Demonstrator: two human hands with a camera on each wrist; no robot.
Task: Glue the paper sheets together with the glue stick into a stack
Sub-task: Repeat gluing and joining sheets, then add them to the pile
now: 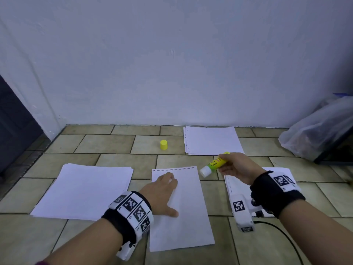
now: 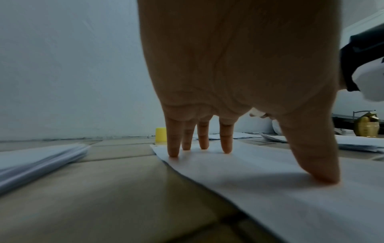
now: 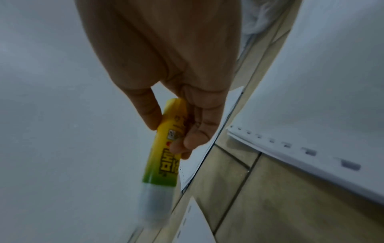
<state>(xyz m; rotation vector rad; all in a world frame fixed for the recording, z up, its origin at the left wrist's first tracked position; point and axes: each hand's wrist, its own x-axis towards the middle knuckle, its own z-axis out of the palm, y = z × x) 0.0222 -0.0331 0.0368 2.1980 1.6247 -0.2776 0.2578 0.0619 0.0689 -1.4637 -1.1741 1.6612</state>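
A single white sheet (image 1: 187,213) with a perforated top edge lies on the tiled floor in the middle. My left hand (image 1: 162,192) presses flat on its left half, fingertips (image 2: 174,151) and thumb (image 2: 320,172) down on the sheet (image 2: 270,189). My right hand (image 1: 236,167) hovers above the floor to the sheet's upper right and grips an uncapped yellow-green glue stick (image 1: 215,163), white glue end pointing left and down. In the right wrist view the fingers curl round the glue stick (image 3: 168,148). Its yellow cap (image 1: 163,144) stands on the floor farther back.
A thick paper pile (image 1: 84,190) lies left of the sheet, another pile (image 1: 212,140) near the wall, and a third (image 1: 235,180) under my right wrist. A clear plastic bag (image 1: 321,129) slumps at the right. A black cable (image 1: 282,236) trails beneath my right arm.
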